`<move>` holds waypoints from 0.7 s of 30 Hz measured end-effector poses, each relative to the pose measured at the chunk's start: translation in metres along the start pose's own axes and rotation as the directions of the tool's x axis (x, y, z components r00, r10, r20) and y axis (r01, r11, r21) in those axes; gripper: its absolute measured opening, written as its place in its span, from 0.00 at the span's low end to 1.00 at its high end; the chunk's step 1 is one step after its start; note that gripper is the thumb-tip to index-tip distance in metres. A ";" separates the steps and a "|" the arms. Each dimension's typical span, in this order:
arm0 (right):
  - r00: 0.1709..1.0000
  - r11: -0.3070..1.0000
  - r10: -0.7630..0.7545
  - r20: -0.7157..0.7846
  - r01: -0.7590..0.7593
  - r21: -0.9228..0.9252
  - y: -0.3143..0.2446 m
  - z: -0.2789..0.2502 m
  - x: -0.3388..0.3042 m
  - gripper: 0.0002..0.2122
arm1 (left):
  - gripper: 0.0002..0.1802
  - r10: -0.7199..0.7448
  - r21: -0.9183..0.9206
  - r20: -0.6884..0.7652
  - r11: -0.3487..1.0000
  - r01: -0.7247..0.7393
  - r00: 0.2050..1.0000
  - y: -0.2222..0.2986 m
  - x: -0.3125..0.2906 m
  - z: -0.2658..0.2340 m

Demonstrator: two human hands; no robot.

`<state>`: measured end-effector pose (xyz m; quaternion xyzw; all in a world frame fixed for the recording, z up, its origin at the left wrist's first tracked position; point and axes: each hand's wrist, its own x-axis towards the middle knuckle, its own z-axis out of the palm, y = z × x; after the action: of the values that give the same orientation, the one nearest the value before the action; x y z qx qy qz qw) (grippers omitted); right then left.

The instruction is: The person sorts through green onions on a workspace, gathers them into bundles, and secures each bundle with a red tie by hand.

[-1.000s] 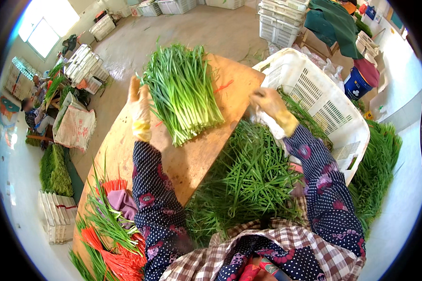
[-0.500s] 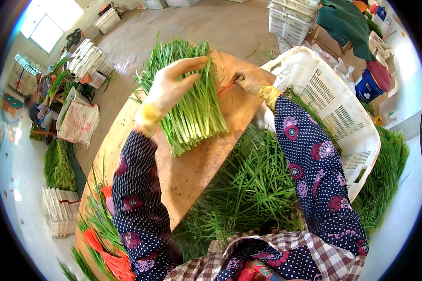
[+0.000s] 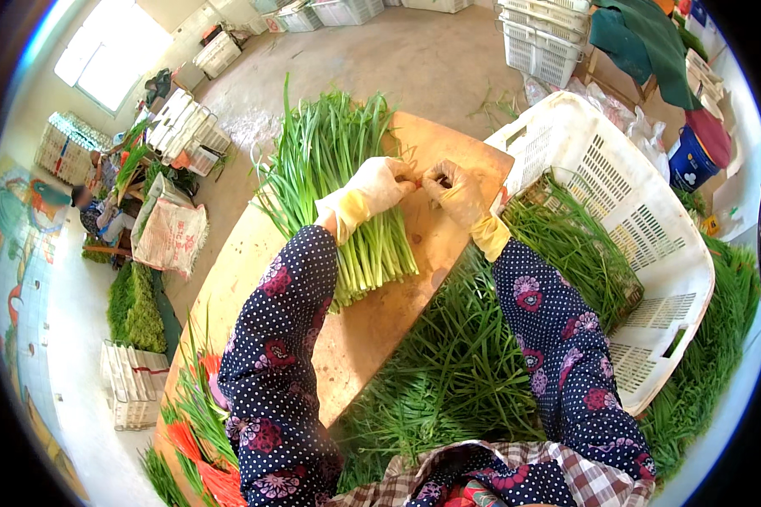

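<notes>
A thick bundle of garlic chives lies on the brown wooden board, its pale cut stems toward me. My left hand, in a pale glove with a yellow cuff, reaches across the bundle with its fingertips pinched at the far right side. Close beside it, over the bare board, my right hand has its gloved fingers curled in a pinch. A bit of thin red tie shows between the two hands; the fingers mostly hide it.
A white plastic crate with loose chives stands right of the board. More loose chives are heaped below it. Red ties lie at the board's near left. Stacked crates stand behind; another person sits far left.
My left hand has come down and right across the bundle, from raised with fingers spread to pinching beside my right hand. The red tie stretched from my right hand is now mostly hidden.
</notes>
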<state>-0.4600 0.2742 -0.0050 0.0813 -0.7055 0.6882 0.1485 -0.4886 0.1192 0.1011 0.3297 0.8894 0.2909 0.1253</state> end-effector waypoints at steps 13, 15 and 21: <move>0.983 0.962 -0.091 -0.157 0.128 0.243 -0.002 0.032 -0.006 0.24 | 0.10 -0.055 -0.095 -0.025 0.994 0.052 0.998 -0.016 0.003 0.001; 0.985 0.973 -0.040 -0.169 0.077 0.218 0.001 0.026 -0.005 0.24 | 0.11 -0.172 -0.030 -0.018 0.985 0.171 0.985 0.005 0.005 -0.003; 0.987 0.776 0.143 0.067 -0.155 0.612 -0.026 0.025 -0.012 0.24 | 0.11 -0.066 0.057 -0.056 0.996 0.070 0.996 -0.008 -0.001 -0.005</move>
<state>-0.4430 0.2477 0.0161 0.0750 -0.4485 0.8890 0.0530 -0.4941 0.1118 0.1007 0.2948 0.9113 0.2689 0.1014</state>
